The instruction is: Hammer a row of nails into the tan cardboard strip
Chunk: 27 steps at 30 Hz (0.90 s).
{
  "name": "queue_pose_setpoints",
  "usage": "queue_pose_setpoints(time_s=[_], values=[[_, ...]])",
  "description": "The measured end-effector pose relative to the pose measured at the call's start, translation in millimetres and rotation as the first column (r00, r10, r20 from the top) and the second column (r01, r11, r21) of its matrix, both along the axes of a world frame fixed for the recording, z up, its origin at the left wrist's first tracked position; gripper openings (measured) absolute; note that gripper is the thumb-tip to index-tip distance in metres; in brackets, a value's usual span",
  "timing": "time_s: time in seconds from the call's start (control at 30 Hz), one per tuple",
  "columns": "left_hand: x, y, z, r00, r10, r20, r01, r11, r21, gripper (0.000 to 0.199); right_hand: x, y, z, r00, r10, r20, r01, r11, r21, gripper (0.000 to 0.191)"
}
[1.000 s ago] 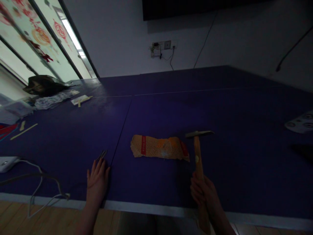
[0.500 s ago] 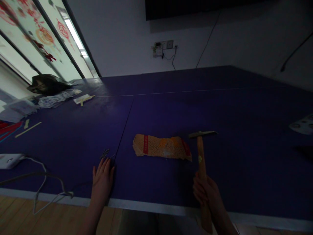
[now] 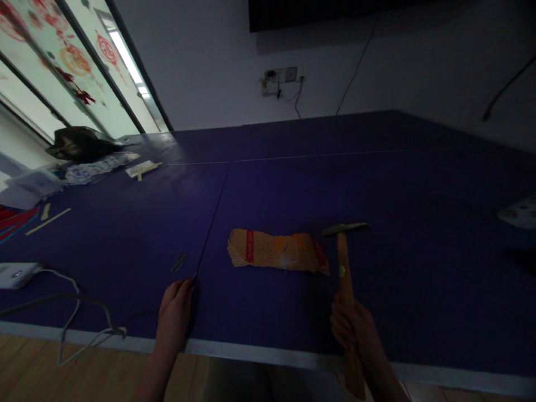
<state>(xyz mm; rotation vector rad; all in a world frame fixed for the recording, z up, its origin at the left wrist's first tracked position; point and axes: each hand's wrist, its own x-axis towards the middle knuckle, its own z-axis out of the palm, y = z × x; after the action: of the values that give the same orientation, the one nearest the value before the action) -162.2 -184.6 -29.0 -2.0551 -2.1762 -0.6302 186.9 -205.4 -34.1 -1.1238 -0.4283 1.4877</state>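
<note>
My right hand point(image 3: 350, 324) is wrapped round the wooden handle of a hammer point(image 3: 343, 257), whose metal head lies toward the far side. My left hand point(image 3: 175, 310) is closed near the front edge, with a thin nail point(image 3: 195, 276) showing at its fingertips. Just beyond that hand lies a small bunch of nails point(image 3: 179, 263). Between the hands, a flat tan piece of cardboard point(image 3: 272, 251) with red bands and an orange patch rests on the purple table point(image 3: 268, 201).
A white power strip point(image 3: 19, 275) with cables lies at the left front. Strips, a plastic box point(image 3: 36, 181), cloth and a dark bag point(image 3: 81, 144) sit at the far left. A white object point(image 3: 519, 214) is at the right edge.
The fingers of my left hand have drawn back and closed, lifting the nail that lay apart from the bunch. My right hand and the hammer are nearly unmoved.
</note>
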Motion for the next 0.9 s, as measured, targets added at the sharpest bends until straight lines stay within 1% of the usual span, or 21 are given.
queue_pose_setpoints(time_s=[0.07,0.13,0.23,0.3,0.43,0.53,0.6,0.67,0.73,0.8,0.87,0.9], values=[[-1,0,1.2,1.0,-0.017,0.005,0.017,1.0,-0.01,0.036,0,1,0.1,1.0,0.002,-0.002,-0.002,1.0,0.003,0.03],[-2,-1,1.5,0.999,-0.025,-0.023,0.025,1.0,-0.016,0.035,0,2,0.5,1.0,0.004,-0.011,-0.004,1.0,0.0,0.031],[-3,0,1.1,0.997,-0.01,-0.078,0.008,1.0,-0.02,0.033,0,3,1.7,1.0,0.009,-0.014,-0.009,1.0,-0.019,0.033],[-2,0,1.1,0.998,0.01,-0.069,-0.011,1.0,-0.018,0.033,0,3,2.7,1.0,0.009,-0.017,-0.009,0.999,-0.035,0.034],[-1,-1,3.9,0.997,0.053,0.058,-0.055,0.998,0.024,0.034,0,3,3.1,1.0,0.011,-0.025,-0.012,0.999,-0.034,0.035],[-1,-3,8.3,0.982,0.075,0.17,-0.088,0.994,0.07,0.032,0,3,2.5,1.0,0.02,-0.012,-0.02,0.999,-0.024,0.036],[2,-3,12.8,0.96,0.085,0.268,-0.115,0.988,0.1,0.029,-1,2,2.6,1.0,0.023,0.011,-0.023,1.0,-0.019,0.036],[10,0,19.6,0.919,0.065,0.389,-0.115,0.988,0.107,0.027,-2,2,2.8,0.999,0.029,0.042,-0.029,0.999,-0.018,0.036],[25,7,29.3,0.862,0.001,0.508,-0.059,0.993,0.098,0.026,-3,2,2.8,0.996,0.032,0.079,-0.031,0.999,-0.013,0.036],[47,19,40.8,0.801,-0.104,0.59,0.049,0.993,0.108,0.024,-4,2,2.9,0.992,0.048,0.117,-0.047,0.999,-0.004,0.035],[73,37,50.7,0.726,-0.223,0.651,0.176,0.975,0.138,0.021,-6,2,4.4,0.985,0.079,0.154,-0.08,0.997,0.001,0.034],[85,47,53.9,0.693,-0.271,0.668,0.22,0.962,0.161,0.019,-6,2,5.9,0.98,0.1,0.17,-0.101,0.995,-0.002,0.033]])
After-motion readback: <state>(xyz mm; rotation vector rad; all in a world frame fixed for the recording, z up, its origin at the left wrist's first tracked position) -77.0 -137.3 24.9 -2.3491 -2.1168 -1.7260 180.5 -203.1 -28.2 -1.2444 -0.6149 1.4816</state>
